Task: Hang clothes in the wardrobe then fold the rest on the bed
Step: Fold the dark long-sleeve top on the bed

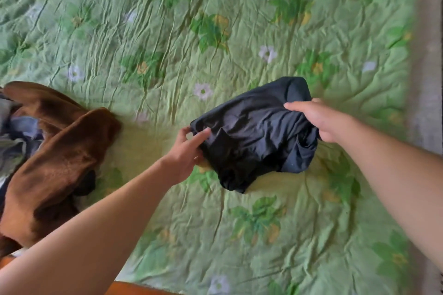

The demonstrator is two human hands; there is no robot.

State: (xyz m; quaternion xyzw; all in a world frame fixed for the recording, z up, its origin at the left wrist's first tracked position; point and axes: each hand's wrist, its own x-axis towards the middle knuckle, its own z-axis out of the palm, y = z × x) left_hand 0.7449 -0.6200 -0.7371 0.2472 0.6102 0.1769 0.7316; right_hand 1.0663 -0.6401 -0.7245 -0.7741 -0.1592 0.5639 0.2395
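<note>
A crumpled dark navy garment (254, 132) is held above the bed between both hands. My left hand (184, 151) pinches its left edge with thumb and fingers. Its right end is gripped by my right hand (318, 120), fingers curled over the cloth. The garment's lower part hangs bunched toward the green floral bedspread (167, 43).
A pile of clothes lies at the left edge of the bed, topped by a brown fleecy garment (55, 158) with grey and blue pieces (16, 136) beneath. A grey strip (426, 67) runs along the bed's right side. An orange wooden edge (134, 288) shows at the bottom.
</note>
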